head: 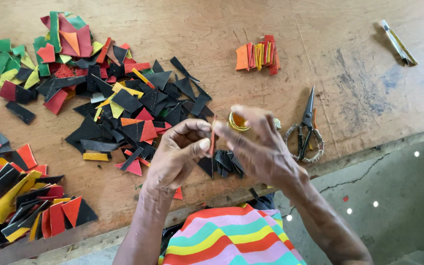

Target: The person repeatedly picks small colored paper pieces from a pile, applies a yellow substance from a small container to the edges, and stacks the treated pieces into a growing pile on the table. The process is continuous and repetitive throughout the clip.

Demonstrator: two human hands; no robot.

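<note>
A thin orange strip is pinched by both hands over the wooden table at frame centre; a small yellow tin, contents possibly glue, is partly hidden behind.

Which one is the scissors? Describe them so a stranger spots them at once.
Start at the wooden table and go to its near edge, just right of the right hand. The scissors lie there, blades pointing away. Unlike the flat coloured scraps, they are dark metal with cord-wrapped loop handles.

No packages, labels, signs or screens show here — none at all. Only loose, unmarked work materials.
</note>
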